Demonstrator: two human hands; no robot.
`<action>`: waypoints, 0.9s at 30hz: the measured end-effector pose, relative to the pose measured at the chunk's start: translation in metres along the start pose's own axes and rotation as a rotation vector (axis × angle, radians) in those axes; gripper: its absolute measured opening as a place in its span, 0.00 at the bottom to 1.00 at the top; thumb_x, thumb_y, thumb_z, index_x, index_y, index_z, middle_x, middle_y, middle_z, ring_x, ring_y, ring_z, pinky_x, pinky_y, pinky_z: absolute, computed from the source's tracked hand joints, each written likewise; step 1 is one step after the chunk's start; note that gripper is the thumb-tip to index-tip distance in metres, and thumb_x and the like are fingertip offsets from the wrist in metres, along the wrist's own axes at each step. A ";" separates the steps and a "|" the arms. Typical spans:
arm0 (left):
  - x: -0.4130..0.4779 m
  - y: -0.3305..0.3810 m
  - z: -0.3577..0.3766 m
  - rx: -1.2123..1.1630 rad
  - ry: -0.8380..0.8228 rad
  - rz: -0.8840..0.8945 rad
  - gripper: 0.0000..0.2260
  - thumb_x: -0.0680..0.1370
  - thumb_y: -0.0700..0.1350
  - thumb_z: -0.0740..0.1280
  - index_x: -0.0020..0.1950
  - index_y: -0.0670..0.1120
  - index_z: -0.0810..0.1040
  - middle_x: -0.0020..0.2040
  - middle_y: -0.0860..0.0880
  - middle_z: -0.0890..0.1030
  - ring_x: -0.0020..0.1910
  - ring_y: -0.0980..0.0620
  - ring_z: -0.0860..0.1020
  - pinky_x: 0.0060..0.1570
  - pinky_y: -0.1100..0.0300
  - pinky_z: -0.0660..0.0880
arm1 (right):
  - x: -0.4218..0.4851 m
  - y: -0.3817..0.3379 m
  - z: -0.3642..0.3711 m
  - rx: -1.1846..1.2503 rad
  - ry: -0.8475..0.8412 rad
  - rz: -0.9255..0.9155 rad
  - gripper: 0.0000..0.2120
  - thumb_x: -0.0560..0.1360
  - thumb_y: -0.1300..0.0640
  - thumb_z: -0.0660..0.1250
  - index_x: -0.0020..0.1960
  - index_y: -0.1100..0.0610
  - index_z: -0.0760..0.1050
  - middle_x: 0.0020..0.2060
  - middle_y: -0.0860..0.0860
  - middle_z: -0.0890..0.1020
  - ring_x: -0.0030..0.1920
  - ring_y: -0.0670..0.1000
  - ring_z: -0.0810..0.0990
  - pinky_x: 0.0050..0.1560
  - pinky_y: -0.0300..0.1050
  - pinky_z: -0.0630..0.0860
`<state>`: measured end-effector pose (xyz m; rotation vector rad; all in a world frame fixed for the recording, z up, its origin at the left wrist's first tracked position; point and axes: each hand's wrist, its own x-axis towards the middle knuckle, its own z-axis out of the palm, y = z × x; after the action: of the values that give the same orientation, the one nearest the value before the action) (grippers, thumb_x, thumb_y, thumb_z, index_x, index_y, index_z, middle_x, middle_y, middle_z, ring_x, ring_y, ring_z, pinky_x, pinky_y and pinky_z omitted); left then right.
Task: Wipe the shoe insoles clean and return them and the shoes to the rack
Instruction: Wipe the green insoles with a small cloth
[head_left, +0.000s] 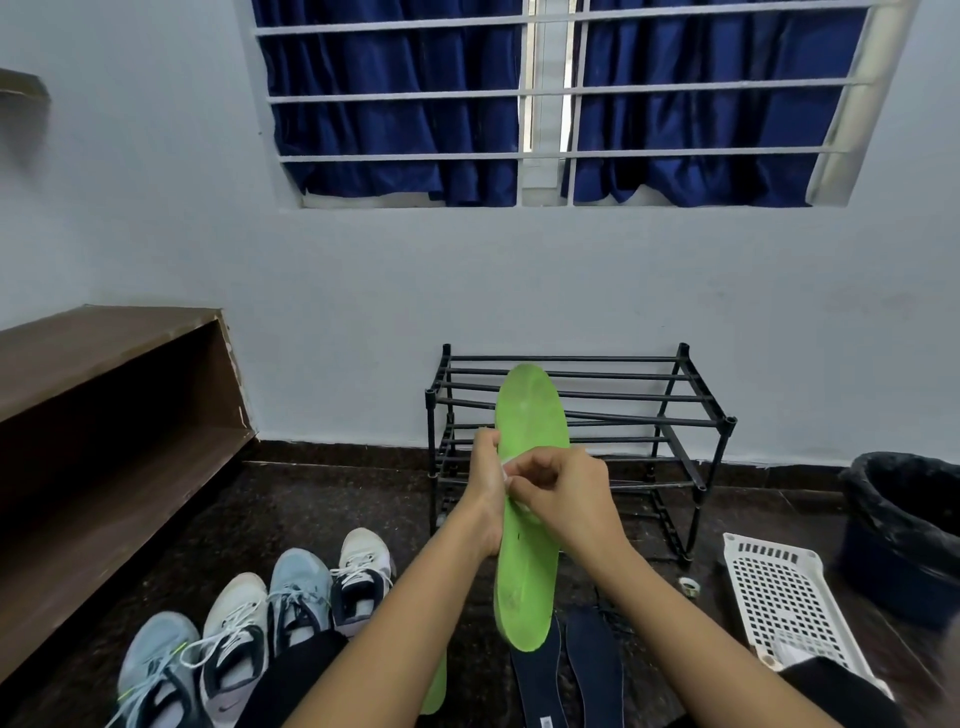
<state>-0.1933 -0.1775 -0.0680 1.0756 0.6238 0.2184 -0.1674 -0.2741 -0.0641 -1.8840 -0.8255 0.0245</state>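
A green insole (527, 415) stands upright in front of me. My left hand (485, 486) grips its left edge at mid-length. My right hand (563, 496) pinches a small white wipe (511, 470) against the insole's face. A second green insole (435, 686) lies on the floor under my left forearm, mostly hidden. Two dark blue insoles (592, 660) lie on the floor below the held one. Several sneakers (291, 587) stand in a row at lower left. The black shoe rack (623, 400) stands against the wall with nothing on its shelves.
A white perforated plastic basket (779, 597) lies at the right, with a dark bin lined with a black bag (904, 519) beyond it. A small roll of tape (690, 585) sits near the basket. A brown wooden shelf (104, 415) fills the left side.
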 end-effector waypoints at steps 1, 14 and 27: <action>-0.001 -0.001 0.000 -0.010 0.006 -0.008 0.26 0.77 0.58 0.53 0.33 0.43 0.81 0.30 0.44 0.80 0.32 0.45 0.76 0.36 0.57 0.71 | 0.000 0.000 0.000 0.000 -0.004 0.007 0.06 0.70 0.64 0.73 0.41 0.53 0.83 0.33 0.44 0.83 0.34 0.37 0.80 0.37 0.28 0.73; -0.010 -0.012 0.014 0.064 -0.019 -0.020 0.21 0.79 0.50 0.50 0.35 0.43 0.76 0.27 0.47 0.77 0.29 0.48 0.76 0.29 0.63 0.71 | 0.008 0.007 -0.004 -0.032 0.117 -0.005 0.07 0.71 0.65 0.70 0.42 0.54 0.83 0.35 0.44 0.83 0.38 0.34 0.79 0.40 0.23 0.71; -0.005 -0.001 0.008 -0.085 -0.054 -0.025 0.32 0.81 0.63 0.48 0.42 0.41 0.82 0.33 0.42 0.83 0.35 0.45 0.80 0.38 0.57 0.75 | 0.002 0.003 0.001 -0.011 0.072 -0.029 0.07 0.71 0.65 0.70 0.43 0.55 0.84 0.36 0.45 0.84 0.37 0.36 0.80 0.40 0.25 0.72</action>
<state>-0.1929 -0.1864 -0.0642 0.9886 0.5742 0.1924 -0.1642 -0.2731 -0.0662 -1.8722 -0.8042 -0.0658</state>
